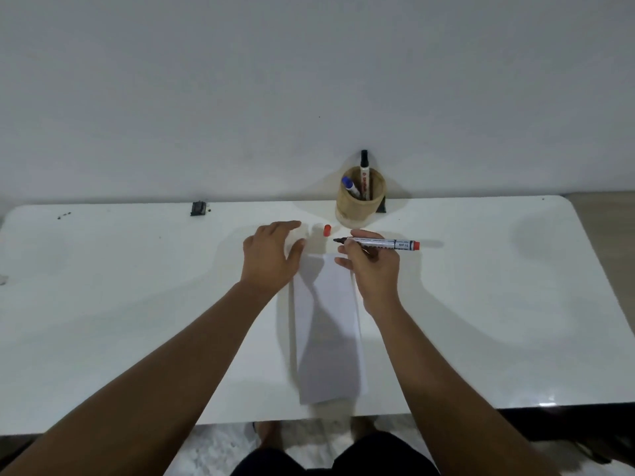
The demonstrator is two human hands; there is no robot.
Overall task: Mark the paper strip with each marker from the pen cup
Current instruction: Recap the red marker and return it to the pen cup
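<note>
A long white paper strip [326, 324] lies lengthwise on the white table [481, 304], running from the near edge toward the pen cup. My right hand [372, 269] holds an uncapped red marker [381, 243] level above the strip's far end, tip pointing left. Its red cap [327, 230] stands on the table just beyond the strip. My left hand [271, 255] hovers with fingers spread over the strip's far left corner, holding nothing. The tan pen cup [360, 201] stands at the back edge with a blue-capped marker [350, 186] and a black-capped marker [364, 173] inside.
A small black object [198, 208] and a few dark specks [64, 215] lie at the table's far left. A dark item [381, 206] sits behind the cup. The grey wall rises right behind the table. My feet show below the near edge.
</note>
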